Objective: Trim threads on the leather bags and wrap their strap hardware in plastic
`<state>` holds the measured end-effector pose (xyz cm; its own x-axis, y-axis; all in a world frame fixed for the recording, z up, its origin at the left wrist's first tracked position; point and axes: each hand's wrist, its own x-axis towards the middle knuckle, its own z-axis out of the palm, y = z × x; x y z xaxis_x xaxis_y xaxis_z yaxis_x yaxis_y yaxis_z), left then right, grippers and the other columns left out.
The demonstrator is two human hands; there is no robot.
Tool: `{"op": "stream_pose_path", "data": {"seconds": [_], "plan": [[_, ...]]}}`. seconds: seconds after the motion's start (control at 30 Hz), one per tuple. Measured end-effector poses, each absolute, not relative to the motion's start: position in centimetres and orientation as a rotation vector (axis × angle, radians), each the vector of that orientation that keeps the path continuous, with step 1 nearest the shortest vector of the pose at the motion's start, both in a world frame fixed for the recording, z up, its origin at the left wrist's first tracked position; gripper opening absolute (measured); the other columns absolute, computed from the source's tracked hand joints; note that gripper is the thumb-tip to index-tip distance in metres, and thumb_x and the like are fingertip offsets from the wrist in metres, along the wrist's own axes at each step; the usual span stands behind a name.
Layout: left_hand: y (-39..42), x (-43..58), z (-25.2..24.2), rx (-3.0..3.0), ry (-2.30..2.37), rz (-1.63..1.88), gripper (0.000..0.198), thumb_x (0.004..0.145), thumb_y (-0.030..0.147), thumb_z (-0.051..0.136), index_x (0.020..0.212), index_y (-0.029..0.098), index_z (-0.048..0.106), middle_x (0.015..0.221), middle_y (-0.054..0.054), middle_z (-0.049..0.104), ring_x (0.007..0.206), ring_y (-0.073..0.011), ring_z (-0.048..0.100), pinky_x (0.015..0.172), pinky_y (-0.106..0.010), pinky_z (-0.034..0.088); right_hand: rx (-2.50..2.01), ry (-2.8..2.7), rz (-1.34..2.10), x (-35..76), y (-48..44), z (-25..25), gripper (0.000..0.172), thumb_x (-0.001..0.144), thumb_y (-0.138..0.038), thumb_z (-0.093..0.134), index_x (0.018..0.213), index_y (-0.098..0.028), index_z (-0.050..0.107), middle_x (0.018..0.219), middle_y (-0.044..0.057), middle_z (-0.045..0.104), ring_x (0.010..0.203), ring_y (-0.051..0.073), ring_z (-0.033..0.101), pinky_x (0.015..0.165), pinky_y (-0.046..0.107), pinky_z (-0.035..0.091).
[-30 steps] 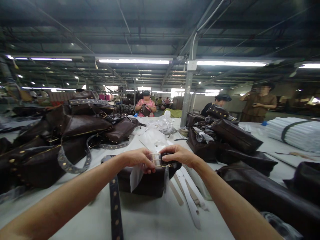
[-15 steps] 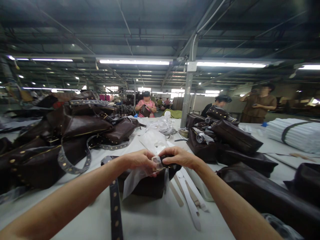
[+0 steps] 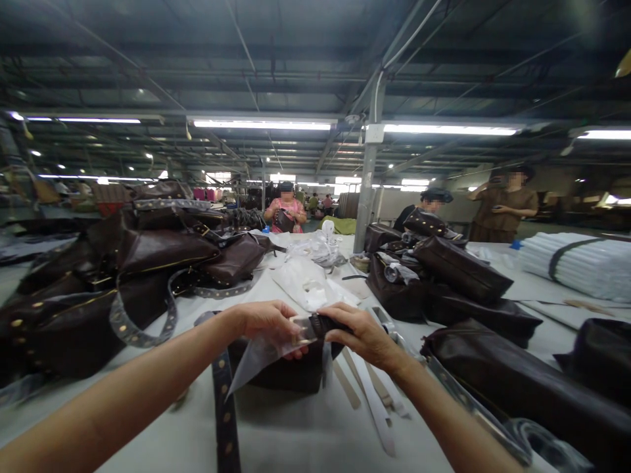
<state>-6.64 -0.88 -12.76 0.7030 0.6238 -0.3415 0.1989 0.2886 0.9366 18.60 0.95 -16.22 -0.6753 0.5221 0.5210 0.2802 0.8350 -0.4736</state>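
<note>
Pinching the translucent film (image 3: pixel 256 360) at the pale buckle (image 3: pixel 304 329) with the left hand (image 3: pixel 269 322), and gripping the dark strap (image 3: pixel 323 324) just beside it with the right hand (image 3: pixel 362 334), over the dark brown bag (image 3: pixel 296 374). Compared with half a second ago, drawing the film more toward the lower left, and holding the right thumb lower. Probably still in the middle of fitting the film, with the buckle perhaps only partly covered.

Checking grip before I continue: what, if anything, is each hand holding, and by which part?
The left hand pinches the buckle by its left edge, with clear plastic; the right hand pinches the dark strap beside the buckle.
</note>
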Motion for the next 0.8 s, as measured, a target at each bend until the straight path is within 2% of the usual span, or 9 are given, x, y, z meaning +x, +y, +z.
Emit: {"op": "stream_pose_path", "data": {"seconds": [0.13,0.23,0.53,0.8], "plan": [[-0.8,-6.4,-12.3,1.278,0.755,0.299,0.04,0.069,0.047,0.077,0.089,0.013,0.074,0.084,-0.01,0.073,0.073,-0.0202,0.067,0.068,-0.031,0.052,-0.515,-2.343,0.512,18.5,1.2,-15.8,0.038,0.087,-0.042,0.061,0.12,-0.023,0.062,0.113,0.009,0.066,0.104,0.023,0.061,0.091,0.035,0.047],[-0.7,-6.0,-12.4,1.265,0.757,0.327,0.038,0.067,0.046,0.079,0.085,0.013,0.074,0.077,-0.008,0.072,0.067,-0.0195,0.066,0.065,-0.03,0.051,-0.505,-2.345,0.535,18.5,1.3,-15.7,0.04,0.086,-0.044,0.062,0.12,-0.023,0.062,0.112,0.009,0.066,0.104,0.024,0.06,0.092,0.036,0.047],[-0.1,-5.5,-12.5,1.305,0.775,0.345,0.04,0.067,0.047,0.079,0.085,0.012,0.074,0.077,-0.008,0.073,0.064,-0.0179,0.065,0.064,-0.028,0.05,-0.44,-2.358,0.537,18.7,1.7,-15.8,0.043,0.088,-0.047,0.058,0.123,-0.022,0.061,0.11,0.009,0.064,0.102,0.022,0.061,0.09,0.034,0.047],[0.8,-4.8,-12.8,1.284,0.759,0.384,0.042,0.067,0.043,0.08,0.094,0.012,0.071,0.085,-0.009,0.073,0.071,-0.0185,0.067,0.068,-0.029,0.051,-0.448,-2.396,0.51,18.7,2.1,-15.5,0.038,0.09,-0.041,0.058,0.123,-0.022,0.06,0.107,0.009,0.065,0.099,0.021,0.06,0.088,0.034,0.047]]}}
